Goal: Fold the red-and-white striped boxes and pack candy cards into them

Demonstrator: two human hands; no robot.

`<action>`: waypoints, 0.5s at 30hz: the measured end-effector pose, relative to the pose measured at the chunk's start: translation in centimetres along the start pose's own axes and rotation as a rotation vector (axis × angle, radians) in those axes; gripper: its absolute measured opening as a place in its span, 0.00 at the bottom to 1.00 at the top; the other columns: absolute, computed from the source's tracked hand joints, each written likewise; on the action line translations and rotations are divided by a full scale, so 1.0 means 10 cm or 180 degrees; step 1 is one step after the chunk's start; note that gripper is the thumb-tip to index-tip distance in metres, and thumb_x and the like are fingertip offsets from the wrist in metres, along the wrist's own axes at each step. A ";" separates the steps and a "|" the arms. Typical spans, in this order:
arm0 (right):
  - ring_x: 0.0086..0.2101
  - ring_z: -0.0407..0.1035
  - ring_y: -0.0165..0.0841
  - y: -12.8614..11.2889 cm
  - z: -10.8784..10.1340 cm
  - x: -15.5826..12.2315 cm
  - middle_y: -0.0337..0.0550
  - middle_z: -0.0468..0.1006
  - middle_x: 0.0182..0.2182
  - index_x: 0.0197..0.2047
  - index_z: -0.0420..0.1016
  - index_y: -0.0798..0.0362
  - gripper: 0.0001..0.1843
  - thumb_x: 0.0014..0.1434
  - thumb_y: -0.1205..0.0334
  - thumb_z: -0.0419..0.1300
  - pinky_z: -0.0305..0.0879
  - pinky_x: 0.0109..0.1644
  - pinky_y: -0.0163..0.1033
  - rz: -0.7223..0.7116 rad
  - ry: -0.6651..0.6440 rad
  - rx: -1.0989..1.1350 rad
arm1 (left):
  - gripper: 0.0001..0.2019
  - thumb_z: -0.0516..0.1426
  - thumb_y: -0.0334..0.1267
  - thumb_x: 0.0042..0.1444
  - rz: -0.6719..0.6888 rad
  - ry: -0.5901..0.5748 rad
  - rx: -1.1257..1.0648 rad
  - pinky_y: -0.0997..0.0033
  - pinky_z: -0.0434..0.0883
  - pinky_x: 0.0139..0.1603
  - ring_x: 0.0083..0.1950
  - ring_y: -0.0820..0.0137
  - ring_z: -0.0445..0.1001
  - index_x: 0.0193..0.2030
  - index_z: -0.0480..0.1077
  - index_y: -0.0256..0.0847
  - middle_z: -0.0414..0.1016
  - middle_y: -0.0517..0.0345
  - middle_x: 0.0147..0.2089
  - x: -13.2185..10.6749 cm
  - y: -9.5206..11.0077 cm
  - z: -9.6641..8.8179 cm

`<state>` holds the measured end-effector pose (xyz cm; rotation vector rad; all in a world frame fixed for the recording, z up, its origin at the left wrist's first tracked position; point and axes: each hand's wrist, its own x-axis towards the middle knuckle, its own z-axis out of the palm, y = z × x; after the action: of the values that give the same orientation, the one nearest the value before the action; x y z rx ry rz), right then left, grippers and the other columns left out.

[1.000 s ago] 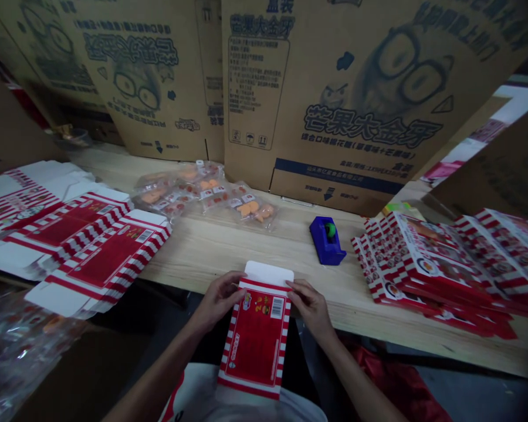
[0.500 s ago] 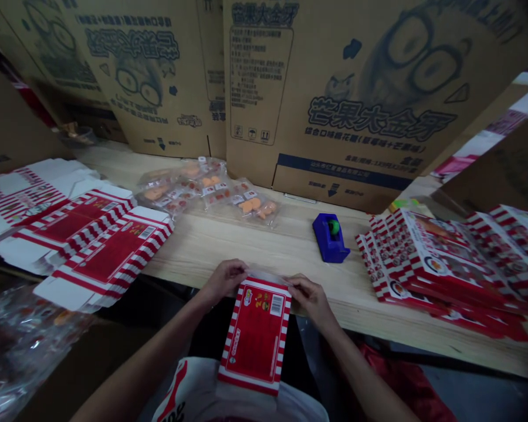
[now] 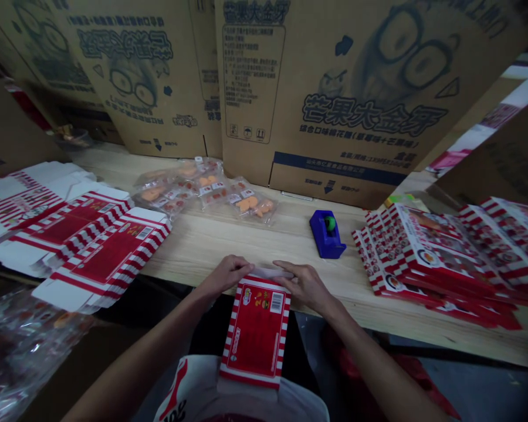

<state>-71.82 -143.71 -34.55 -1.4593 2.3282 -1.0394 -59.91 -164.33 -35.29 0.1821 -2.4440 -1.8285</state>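
Passage over table (image 3: 246, 249) between left hand (image 3: 224, 276), right hand (image 3: 301, 286) and far plastic pouches (image 3: 206, 193). Blue tape dispenser (image 3: 327, 234) stands in path rightward; narrow gap between it and stacked printed boxes (image 3: 426, 252). Flat striped carton blanks (image 3: 105, 252) bar left side, just beside left hand. Upright cardboard cartons (image 3: 334, 99) wall far edge.

A blue tape dispenser (image 3: 327, 233) sits on the wooden table (image 3: 211, 246) — clear snack packets (image 3: 202, 193) to its left, flat striped box blanks (image 3: 101, 252) beyond them, stacked printed boxes (image 3: 435, 252) to its right — with printed cardboard cartons (image 3: 334, 99) standing behind.
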 end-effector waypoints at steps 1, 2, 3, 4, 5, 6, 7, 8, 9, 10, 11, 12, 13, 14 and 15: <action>0.36 0.76 0.38 -0.02 -0.01 0.07 0.48 0.82 0.38 0.47 0.78 0.50 0.13 0.60 0.59 0.60 0.67 0.39 0.37 -0.0148 -0.0146 -0.0429 | 0.24 0.53 0.53 0.55 -0.0023 0.0006 0.0025 0.75 0.55 0.23 0.22 0.76 0.57 0.16 0.63 0.37 0.59 0.63 0.18 0.02 0.00 0.00; 0.34 0.76 0.37 -0.04 -0.02 0.13 0.48 0.83 0.36 0.42 0.79 0.52 0.09 0.60 0.62 0.59 0.65 0.38 0.36 -0.0292 -0.0302 -0.0819 | 0.25 0.52 0.53 0.56 -0.0037 0.0014 0.0061 0.75 0.53 0.22 0.20 0.77 0.54 0.15 0.60 0.38 0.55 0.64 0.17 0.04 0.00 -0.01; 0.32 0.75 0.36 -0.05 -0.02 0.18 0.49 0.82 0.33 0.38 0.79 0.53 0.07 0.60 0.65 0.58 0.63 0.36 0.35 -0.0424 -0.0444 -0.1126 | 0.26 0.51 0.54 0.57 -0.0045 0.0015 0.0095 0.75 0.51 0.22 0.20 0.77 0.52 0.15 0.58 0.38 0.54 0.65 0.16 0.05 -0.01 -0.01; 0.30 0.74 0.34 -0.06 -0.01 0.22 0.48 0.82 0.31 0.35 0.78 0.53 0.08 0.60 0.67 0.57 0.61 0.34 0.34 -0.0545 -0.0556 -0.1318 | 0.26 0.51 0.54 0.57 -0.0044 0.0008 0.0129 0.75 0.51 0.22 0.20 0.77 0.52 0.15 0.58 0.38 0.53 0.65 0.16 0.05 -0.02 -0.01; 0.28 0.73 0.33 -0.06 -0.01 0.24 0.48 0.81 0.29 0.33 0.77 0.53 0.09 0.60 0.68 0.56 0.59 0.32 0.33 -0.0638 -0.0616 -0.1377 | 0.26 0.51 0.54 0.57 -0.0034 -0.0007 0.0165 0.75 0.52 0.22 0.20 0.77 0.53 0.15 0.59 0.38 0.54 0.65 0.16 0.06 -0.03 -0.02; 0.27 0.71 0.31 -0.06 -0.01 0.25 0.47 0.81 0.29 0.32 0.76 0.53 0.09 0.61 0.67 0.55 0.58 0.31 0.33 -0.0694 -0.0614 -0.1301 | 0.26 0.52 0.54 0.56 -0.0013 -0.0022 0.0198 0.75 0.53 0.22 0.21 0.76 0.54 0.15 0.60 0.38 0.56 0.64 0.17 0.06 -0.05 -0.04; 0.26 0.70 0.30 -0.04 -0.01 0.25 0.45 0.80 0.28 0.31 0.76 0.53 0.11 0.62 0.66 0.54 0.57 0.31 0.33 -0.0695 -0.0577 -0.1099 | 0.25 0.52 0.54 0.56 0.0017 -0.0036 0.0229 0.75 0.53 0.23 0.21 0.76 0.55 0.15 0.61 0.38 0.57 0.64 0.18 0.06 -0.06 -0.05; 0.25 0.68 0.29 -0.02 -0.02 0.23 0.43 0.79 0.26 0.29 0.75 0.53 0.14 0.64 0.63 0.53 0.57 0.31 0.32 -0.0626 -0.0511 -0.0795 | 0.25 0.53 0.53 0.56 0.0053 -0.0046 0.0256 0.75 0.54 0.24 0.22 0.76 0.56 0.15 0.62 0.37 0.58 0.64 0.18 0.05 -0.08 -0.08; 0.24 0.67 0.29 0.00 -0.03 0.20 0.41 0.77 0.24 0.27 0.74 0.54 0.18 0.66 0.59 0.51 0.57 0.30 0.32 -0.0489 -0.0437 -0.0423 | 0.25 0.53 0.53 0.56 0.0088 -0.0058 0.0278 0.75 0.55 0.25 0.22 0.76 0.56 0.15 0.63 0.37 0.59 0.63 0.19 0.05 -0.10 -0.10; 0.23 0.65 0.28 0.02 -0.04 0.16 0.39 0.75 0.22 0.24 0.73 0.54 0.22 0.67 0.56 0.50 0.57 0.29 0.32 -0.0304 -0.0384 -0.0028 | 0.24 0.54 0.52 0.56 0.0117 -0.0072 0.0285 0.76 0.56 0.25 0.23 0.76 0.57 0.16 0.65 0.36 0.60 0.63 0.20 0.04 -0.11 -0.12; 0.22 0.65 0.28 0.05 -0.04 0.12 0.38 0.74 0.20 0.23 0.73 0.54 0.25 0.67 0.53 0.49 0.58 0.27 0.32 -0.0088 -0.0339 0.0354 | 0.23 0.54 0.51 0.56 0.0152 -0.0105 0.0295 0.76 0.57 0.26 0.24 0.75 0.59 0.17 0.67 0.36 0.61 0.63 0.20 0.02 -0.12 -0.14; 0.23 0.66 0.29 0.07 -0.04 0.08 0.38 0.75 0.20 0.23 0.74 0.55 0.26 0.66 0.50 0.50 0.59 0.27 0.32 0.0120 -0.0313 0.0706 | 0.22 0.54 0.50 0.56 0.0195 -0.0158 0.0319 0.76 0.58 0.27 0.25 0.75 0.61 0.19 0.70 0.36 0.64 0.62 0.22 0.01 -0.13 -0.16; 0.24 0.68 0.30 0.08 -0.02 0.03 0.39 0.76 0.22 0.24 0.76 0.55 0.24 0.63 0.48 0.53 0.62 0.28 0.33 0.0299 -0.0293 0.1010 | 0.19 0.55 0.48 0.56 0.0240 -0.0209 0.0355 0.76 0.59 0.28 0.26 0.74 0.63 0.23 0.74 0.36 0.67 0.60 0.23 -0.02 -0.13 -0.17; 0.26 0.71 0.33 0.09 0.00 -0.02 0.40 0.79 0.25 0.27 0.78 0.55 0.21 0.60 0.47 0.58 0.65 0.30 0.34 0.0431 -0.0262 0.1248 | 0.16 0.56 0.47 0.55 0.0280 -0.0233 0.0405 0.76 0.61 0.29 0.28 0.73 0.66 0.27 0.77 0.36 0.70 0.59 0.25 -0.04 -0.12 -0.17; 0.30 0.73 0.35 0.10 0.04 -0.07 0.42 0.81 0.29 0.31 0.80 0.54 0.17 0.56 0.48 0.62 0.68 0.33 0.36 0.0514 -0.0196 0.1401 | 0.14 0.57 0.45 0.54 0.0322 -0.0220 0.0482 0.76 0.62 0.30 0.29 0.72 0.68 0.31 0.79 0.37 0.73 0.57 0.28 -0.07 -0.11 -0.17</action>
<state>-71.99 -143.02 -35.60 -1.1000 1.9680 -1.3302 -58.98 -166.12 -35.90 0.0046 -2.5875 -1.6369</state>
